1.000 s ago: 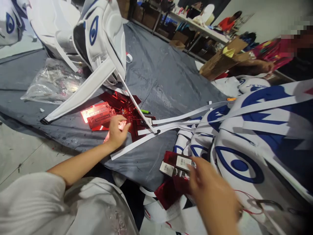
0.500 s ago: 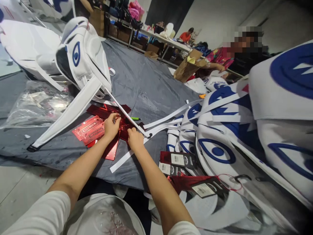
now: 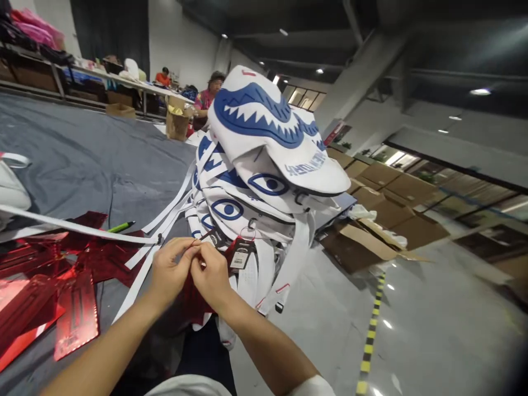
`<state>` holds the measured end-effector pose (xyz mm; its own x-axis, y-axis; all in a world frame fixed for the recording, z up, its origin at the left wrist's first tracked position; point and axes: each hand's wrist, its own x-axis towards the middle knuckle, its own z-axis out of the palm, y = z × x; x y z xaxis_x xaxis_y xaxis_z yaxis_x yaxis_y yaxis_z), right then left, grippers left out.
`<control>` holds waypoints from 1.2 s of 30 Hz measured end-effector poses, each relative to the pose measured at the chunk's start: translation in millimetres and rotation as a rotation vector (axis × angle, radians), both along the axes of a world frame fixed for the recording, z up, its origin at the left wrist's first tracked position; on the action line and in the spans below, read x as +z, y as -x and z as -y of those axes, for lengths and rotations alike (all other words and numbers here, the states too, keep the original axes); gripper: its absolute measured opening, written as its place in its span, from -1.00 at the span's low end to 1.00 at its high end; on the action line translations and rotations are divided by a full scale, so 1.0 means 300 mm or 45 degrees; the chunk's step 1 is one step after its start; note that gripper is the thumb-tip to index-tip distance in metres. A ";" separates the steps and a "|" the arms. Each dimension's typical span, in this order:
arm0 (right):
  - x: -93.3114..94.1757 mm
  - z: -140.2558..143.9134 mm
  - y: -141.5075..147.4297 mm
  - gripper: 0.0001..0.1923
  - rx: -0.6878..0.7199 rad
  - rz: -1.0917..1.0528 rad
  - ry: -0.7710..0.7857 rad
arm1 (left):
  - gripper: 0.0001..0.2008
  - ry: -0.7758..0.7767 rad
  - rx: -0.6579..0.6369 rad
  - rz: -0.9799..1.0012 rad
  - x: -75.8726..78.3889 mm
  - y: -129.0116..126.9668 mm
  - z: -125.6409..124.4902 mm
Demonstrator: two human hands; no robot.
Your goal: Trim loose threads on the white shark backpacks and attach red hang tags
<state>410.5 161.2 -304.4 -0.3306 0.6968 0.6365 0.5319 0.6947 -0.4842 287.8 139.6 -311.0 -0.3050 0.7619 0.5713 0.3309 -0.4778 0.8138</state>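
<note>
Two hands meet just in front of the stack of bags (image 3: 264, 184), the left hand (image 3: 173, 269) and the right hand (image 3: 210, 275) touching at the fingertips. Both are pinched closed, thumb against finger; whatever lies between the tips is too fine to identify. A dark red sheet (image 3: 192, 302) shows directly beneath them, in front of the stack; whether it hangs from the fingers cannot be told. Just beyond the right fingertips, a black tag (image 3: 214, 237) lies against the stack's near side, and beside it a barcode tag (image 3: 240, 257) with a thin red loop. White straps (image 3: 142, 280) run leftward from the stack. Farther left of it, red tags (image 3: 76, 313) lie overlapping on gray cloth (image 3: 61, 143), with a green pen (image 3: 121, 226) near them. Behind the stack to the left, a person (image 3: 202, 102) in a patterned top is near an open carton (image 3: 177, 124). To the stack's right, cardboard boxes (image 3: 383, 187) are gathered, and striped tape (image 3: 369, 341) marks the floor.
</note>
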 end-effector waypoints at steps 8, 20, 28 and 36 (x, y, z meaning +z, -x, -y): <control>0.183 -0.080 -0.350 -0.82 -0.035 0.204 -0.175 | -0.80 -0.006 -0.337 0.004 0.127 -0.204 -0.104; 0.423 -0.339 -0.665 -0.77 -1.088 0.650 -0.320 | -0.75 0.176 -0.351 -0.618 0.458 -0.474 -0.425; 0.357 -0.352 -0.817 -0.77 -0.390 -0.227 -0.161 | -0.81 0.162 -0.583 -0.525 0.466 -0.585 -0.514; 0.421 -0.346 -0.809 -0.87 -0.659 0.012 -0.247 | -0.83 0.388 -0.888 -0.523 0.527 -0.633 -0.529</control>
<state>653.2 264.8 -178.2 0.0176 0.6400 0.7682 0.8312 0.4177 -0.3670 477.8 298.3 -152.8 0.4749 0.8362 0.2743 0.3393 -0.4616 0.8197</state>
